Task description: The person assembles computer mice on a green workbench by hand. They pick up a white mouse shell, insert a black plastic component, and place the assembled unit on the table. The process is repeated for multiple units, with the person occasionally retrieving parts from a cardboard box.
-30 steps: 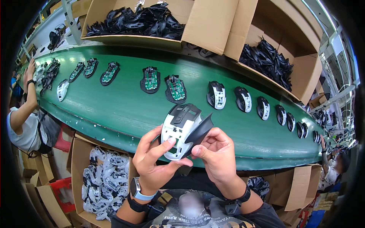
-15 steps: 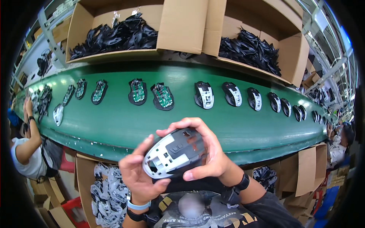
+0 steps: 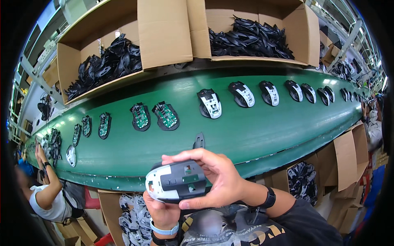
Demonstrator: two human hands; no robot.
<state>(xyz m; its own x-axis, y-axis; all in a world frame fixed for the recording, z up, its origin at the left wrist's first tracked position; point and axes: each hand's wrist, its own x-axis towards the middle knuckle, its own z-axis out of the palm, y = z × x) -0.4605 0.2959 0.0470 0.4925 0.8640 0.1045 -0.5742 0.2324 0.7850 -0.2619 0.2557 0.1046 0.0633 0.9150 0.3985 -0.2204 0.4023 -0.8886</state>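
Observation:
A computer mouse [image 3: 174, 181] with a white front half and dark grey rear half is held level near my chest. Square openings in its top show bits of green circuit board. My right hand [image 3: 223, 176] grips the dark end, fingers along the far side and thumb along the near edge. From below the white end, my left hand [image 3: 162, 211] supports it; most of its fingers are hidden under the mouse. Just beyond my right fingers a small dark grey plastic piece [image 3: 199, 140] lies on the green belt [image 3: 246, 131].
White-and-black mouse bodies [image 3: 210, 104] line the belt to the right, bases with bare circuit boards [image 3: 166, 116] to the left. Cardboard boxes of black plastic parts [image 3: 254, 39] stand behind. Boxes of white parts [image 3: 133, 213] sit below. A co-worker [image 3: 47, 192] works at far left.
The mouse has turned in my hands and lies flatter, its white end pointing left. My left hand has moved lower beneath it. The small dark piece on the belt has come into view.

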